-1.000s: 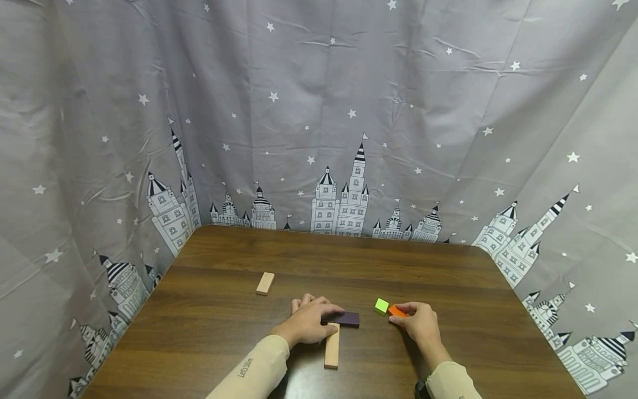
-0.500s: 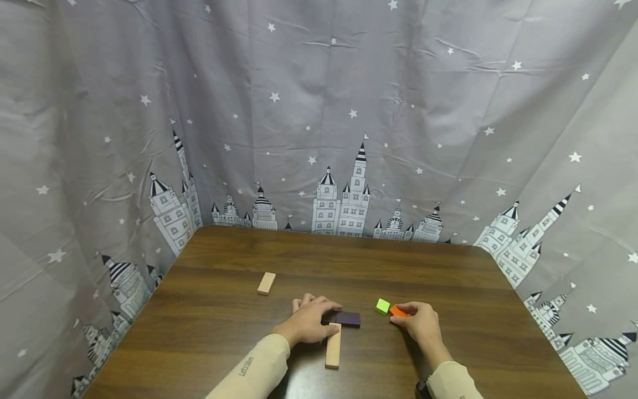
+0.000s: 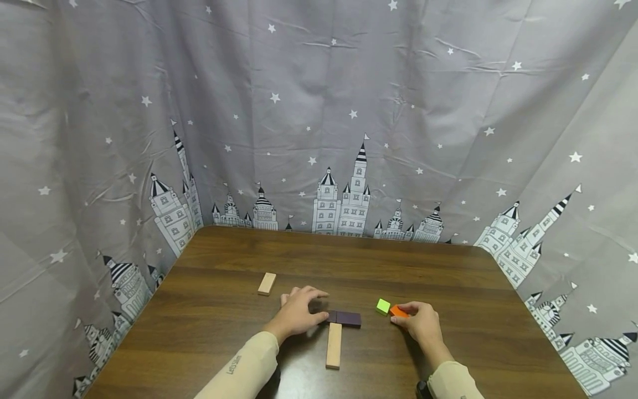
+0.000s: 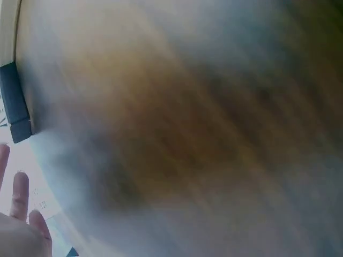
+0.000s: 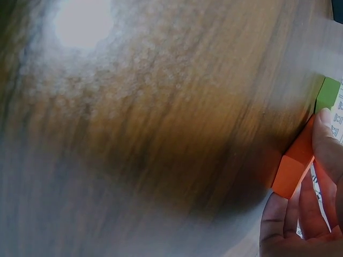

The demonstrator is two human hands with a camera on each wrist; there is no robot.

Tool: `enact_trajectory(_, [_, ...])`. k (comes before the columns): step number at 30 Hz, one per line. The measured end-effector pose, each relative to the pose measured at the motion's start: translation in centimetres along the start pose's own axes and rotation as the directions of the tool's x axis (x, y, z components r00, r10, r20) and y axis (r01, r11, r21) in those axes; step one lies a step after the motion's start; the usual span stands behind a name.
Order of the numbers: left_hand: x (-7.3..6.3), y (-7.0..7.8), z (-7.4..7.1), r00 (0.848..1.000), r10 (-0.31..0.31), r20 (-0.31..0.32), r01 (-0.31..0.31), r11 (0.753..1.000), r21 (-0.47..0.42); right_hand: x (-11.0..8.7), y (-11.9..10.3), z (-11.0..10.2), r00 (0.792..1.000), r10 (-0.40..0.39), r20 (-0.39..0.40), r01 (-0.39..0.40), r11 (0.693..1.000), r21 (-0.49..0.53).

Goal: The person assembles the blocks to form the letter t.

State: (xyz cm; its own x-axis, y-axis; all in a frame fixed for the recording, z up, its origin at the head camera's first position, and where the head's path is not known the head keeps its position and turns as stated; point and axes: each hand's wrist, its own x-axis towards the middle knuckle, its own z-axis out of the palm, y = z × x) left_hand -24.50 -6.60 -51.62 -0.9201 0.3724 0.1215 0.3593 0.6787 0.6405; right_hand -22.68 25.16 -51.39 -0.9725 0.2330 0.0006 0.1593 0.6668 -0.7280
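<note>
My right hand (image 3: 423,328) pinches an orange block (image 3: 398,311) between thumb and fingers on the table. Against the orange block's far left end sits a lime-green block (image 3: 383,306); in the right wrist view the green block (image 5: 327,96) meets the orange one (image 5: 293,170). My left hand (image 3: 295,315) has its fingers spread, with nothing held, at the left end of two dark purple blocks (image 3: 348,319) set end to end. Its thumb tip is at that end; whether it touches cannot be told. A pale wooden block (image 3: 334,346) runs from the dark pair toward me.
Another pale wooden block (image 3: 267,284) lies alone at the back left of the brown table (image 3: 423,266). Behind the table hangs a grey curtain (image 3: 299,72) printed with stars and castles. Its lower edge meets the table's far side.
My left hand has drawn back to the left off the dark blocks and the wooden block, and its fingers have spread. My right hand stays on the orange block.
</note>
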Motion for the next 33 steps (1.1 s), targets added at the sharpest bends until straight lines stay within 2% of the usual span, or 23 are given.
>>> enact_trajectory(6, [-0.2,0.2,0.9,0.994,0.060,0.095,-0.063,0.997,0.034,-0.2,-0.1,-0.1,1.000,0.008,-0.001,-0.008,1.000,-0.003])
enact_trajectory(14, [-0.3,0.8,1.7,0.987,0.030,0.160,-0.047,0.994,0.103,-0.2,-0.2,0.0,1.000,0.012,-0.004,-0.012,1.000,-0.002])
enact_trajectory(23, [-0.7,2.2,1.1,0.988,0.010,0.157,-0.025,0.995,0.096,-0.3,-0.3,-0.2,1.000,0.008,0.004,-0.008,1.000,0.006])
enact_trajectory(29, [-0.8,1.9,1.2,0.989,0.019,0.147,-0.032,0.996,0.082,-0.3,-0.2,-0.2,1.000,0.008,0.008,-0.008,1.000,0.004])
enact_trajectory(33, [-0.7,1.3,1.0,0.995,0.022,0.094,-0.025,0.999,0.035,-0.2,-0.2,-0.1,1.000,0.007,0.011,-0.007,1.000,0.004])
